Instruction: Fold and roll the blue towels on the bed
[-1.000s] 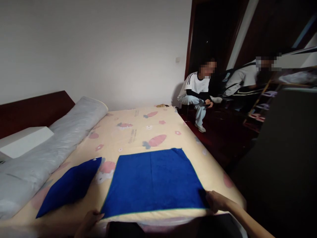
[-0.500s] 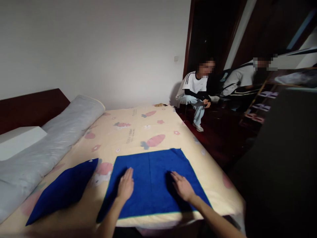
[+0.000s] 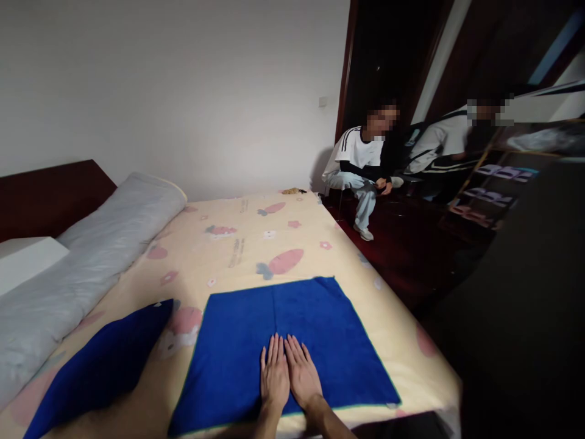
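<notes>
A blue cloth (image 3: 237, 335) with a thin green edge lies spread flat on the bed, a crease running down its middle. My left hand (image 3: 275, 372) rests palm down near the cloth's front centre, fingers stretched out. Right beside it, my right hand (image 3: 302, 371) lies flat too, the two hands side by side along the crease. Neither holds anything. To the left is a second blue cloth (image 3: 107, 360), folded or bunched, with a small white tag at its far corner.
The bed (image 3: 315, 244) has a cream sheet with pink prints. A long grey rolled bundle (image 3: 105, 238) and a white box (image 3: 31, 256) lie by the dark headboard (image 3: 50, 192). One person (image 3: 359, 152) sits beyond the bed; another (image 3: 445, 143) is near a shoe rack (image 3: 484, 195).
Both hands have moved inward from apart over the cloth to its middle, where they now lie side by side. The view has shifted slightly.
</notes>
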Tool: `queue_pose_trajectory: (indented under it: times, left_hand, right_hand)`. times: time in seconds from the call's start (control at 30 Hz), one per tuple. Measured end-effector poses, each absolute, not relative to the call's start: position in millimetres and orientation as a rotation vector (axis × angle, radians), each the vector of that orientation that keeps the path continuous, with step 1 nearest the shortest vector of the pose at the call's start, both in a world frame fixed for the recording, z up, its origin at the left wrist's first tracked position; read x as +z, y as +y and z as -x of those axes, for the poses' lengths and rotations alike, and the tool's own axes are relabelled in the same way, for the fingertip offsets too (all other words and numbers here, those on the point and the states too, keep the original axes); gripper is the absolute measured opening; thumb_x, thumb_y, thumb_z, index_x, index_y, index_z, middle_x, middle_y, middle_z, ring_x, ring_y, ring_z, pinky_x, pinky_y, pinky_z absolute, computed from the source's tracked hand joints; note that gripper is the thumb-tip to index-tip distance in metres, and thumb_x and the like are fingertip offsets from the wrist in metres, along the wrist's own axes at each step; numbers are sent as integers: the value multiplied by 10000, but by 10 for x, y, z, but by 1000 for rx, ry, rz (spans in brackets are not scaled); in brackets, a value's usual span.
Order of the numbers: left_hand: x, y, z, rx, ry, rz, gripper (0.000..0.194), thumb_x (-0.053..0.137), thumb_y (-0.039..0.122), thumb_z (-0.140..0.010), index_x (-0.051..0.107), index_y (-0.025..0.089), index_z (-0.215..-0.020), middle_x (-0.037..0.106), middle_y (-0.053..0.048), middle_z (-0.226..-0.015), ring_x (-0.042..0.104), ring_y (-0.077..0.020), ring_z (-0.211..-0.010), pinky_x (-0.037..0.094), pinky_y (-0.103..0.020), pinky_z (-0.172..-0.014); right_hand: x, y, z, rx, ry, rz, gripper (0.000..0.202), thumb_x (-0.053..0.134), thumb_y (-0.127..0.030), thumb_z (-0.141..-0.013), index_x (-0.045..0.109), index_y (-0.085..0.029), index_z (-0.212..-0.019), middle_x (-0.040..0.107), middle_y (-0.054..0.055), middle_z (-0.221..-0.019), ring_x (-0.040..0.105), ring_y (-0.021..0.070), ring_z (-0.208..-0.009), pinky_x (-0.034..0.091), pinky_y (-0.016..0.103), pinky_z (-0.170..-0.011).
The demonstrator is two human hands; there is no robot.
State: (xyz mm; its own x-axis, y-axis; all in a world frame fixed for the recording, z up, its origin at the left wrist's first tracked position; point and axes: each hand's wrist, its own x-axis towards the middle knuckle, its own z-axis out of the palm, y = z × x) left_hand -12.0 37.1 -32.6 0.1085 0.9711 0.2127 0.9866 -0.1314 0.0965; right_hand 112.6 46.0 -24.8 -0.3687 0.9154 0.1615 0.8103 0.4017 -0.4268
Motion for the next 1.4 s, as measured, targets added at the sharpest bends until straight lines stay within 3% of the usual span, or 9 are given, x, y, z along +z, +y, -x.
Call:
queue_pose_trajectory:
  times: [0.2, 0.37, 0.5, 0.67, 0.8, 0.93, 1.07, 1.17, 1.4]
  left_hand:
    - [-357, 355, 114, -470, -2003, 2240, 524, 285, 194, -956, 291, 241, -1477, 387, -40, -1532, 347, -185, -1418, 335, -421, -1171]
    - [-393, 349, 136, -528, -1909, 2235, 528, 318, 205, -941, 298, 258, -1466, 449, -41, -1495, 404, -194, -1387, 379, -433, -1143]
    - [-335, 314, 280, -437, -1990, 2215, 520, 320, 266, -944, 309, 282, -1464, 401, -27, -1522, 368, -196, -1408, 371, -430, -1142]
    - [-273, 106, 1036, -240, -2368, 1857, 537, 247, 373, -948, 367, 260, -1459, 358, -53, -1543, 336, -220, -1423, 315, -486, -1150]
    - [-275, -170, 1866, -250, -2680, 1336, 598, 190, 423, -931, 382, 225, -1461, 414, -103, -1510, 419, -252, -1375, 385, -523, -1086]
    - [-236, -310, 2263, -344, -2628, 1222, 548, 297, 457, -893, 438, 372, -1416, 562, -63, -1407, 489, -281, -1319, 414, -563, -1028]
    - [-154, -171, 2092, -372, -2493, 1367, 578, 298, 430, -911, 384, 273, -1461, 521, -106, -1438, 436, -295, -1361, 365, -570, -1072]
    - [-96, 63, 1679, -372, -2374, 1531, 571, 216, 374, -949, 315, 212, -1488, 435, -103, -1501, 390, -245, -1396, 307, -518, -1133]
    - [-148, 503, 382, -412, -2074, 2083, 540, 248, 240, -953, 191, 258, -1490, 348, -44, -1544, 336, -192, -1425, 301, -440, -1160]
  right_hand:
    - [-165, 457, -1113, 416, -2262, 1487, 507, 262, -298, -999, 329, -203, -1493, 315, 61, -1546, 295, 238, -1430, 255, 453, -1180]
    - [-212, 467, -1122, 374, -2235, 1462, 517, 343, -293, -968, 362, -228, -1481, 345, 60, -1533, 329, 251, -1415, 290, 461, -1165]
    - [-244, 468, -1250, 313, -2200, 1508, 526, 358, -339, -961, 386, -231, -1475, 348, 56, -1535, 329, 248, -1415, 298, 437, -1160]
    - [-298, 433, -1881, 231, -2092, 1721, 562, 322, -453, -961, 420, -213, -1460, 356, 77, -1539, 317, 255, -1423, 268, 465, -1160]
    - [-456, 342, -2597, 79, -1862, 1994, 630, 284, -489, -927, 422, -184, -1460, 377, 111, -1530, 306, 285, -1426, 253, 522, -1143]
    - [-551, 271, -2934, 33, -1799, 2074, 675, 236, -529, -918, 399, -175, -1469, 384, 117, -1526, 305, 289, -1427, 260, 538, -1129]
    - [-401, 381, -2689, -44, -1810, 2010, 683, 246, -525, -934, 454, -103, -1428, 370, 174, -1522, 315, 314, -1419, 265, 524, -1130]
    - [-213, 543, -2259, 0, -1905, 1846, 606, 251, -478, -967, 451, -151, -1436, 368, 134, -1533, 302, 269, -1429, 262, 481, -1146]
    - [-9, 733, -1210, 343, -2216, 1437, 536, 308, -366, -987, 307, -232, -1506, 278, 73, -1575, 237, 225, -1454, 244, 446, -1168]
